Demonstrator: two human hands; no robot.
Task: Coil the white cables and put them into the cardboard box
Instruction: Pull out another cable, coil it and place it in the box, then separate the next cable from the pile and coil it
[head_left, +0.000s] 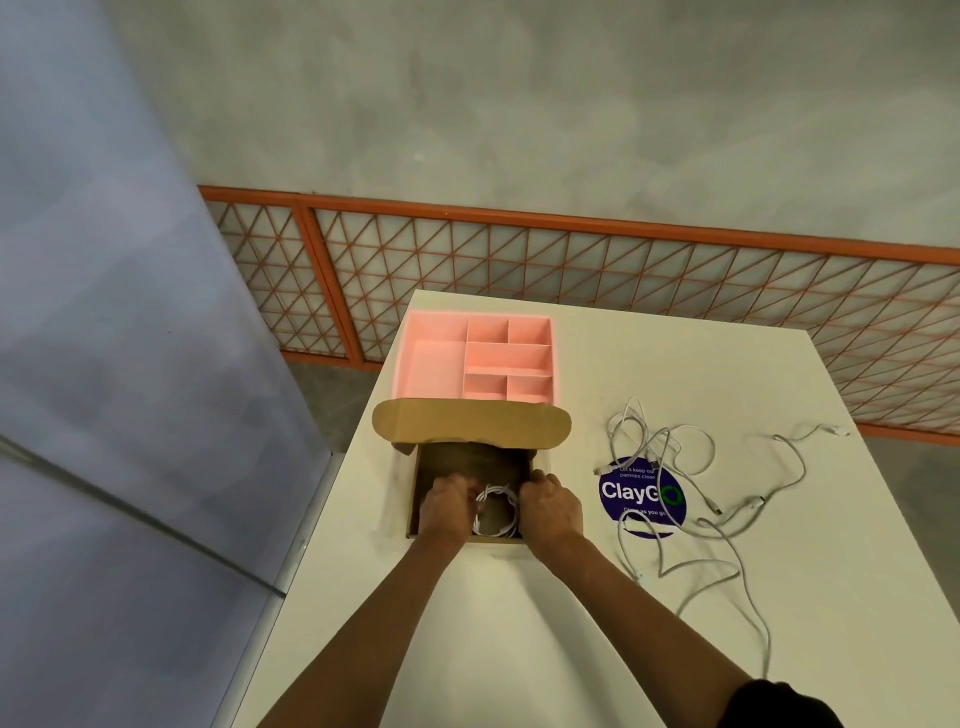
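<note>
An open cardboard box (470, 460) sits on the white table, its lid flap folded back. Inside it lies a coiled white cable (496, 506). Both hands reach into the box: my left hand (444, 506) holds the coil's left side and my right hand (550, 506) holds its right side, fingers curled over the cable. To the right of the box, several loose white cables (691, 493) lie tangled on the table, partly over a round blue sticker (644, 493).
A pink divided organizer tray (431, 358) stands just behind the box's flap. The white table (727, 364) ends close to the box on the left. Beyond it runs an orange lattice fence (571, 249); a grey panel stands at the left.
</note>
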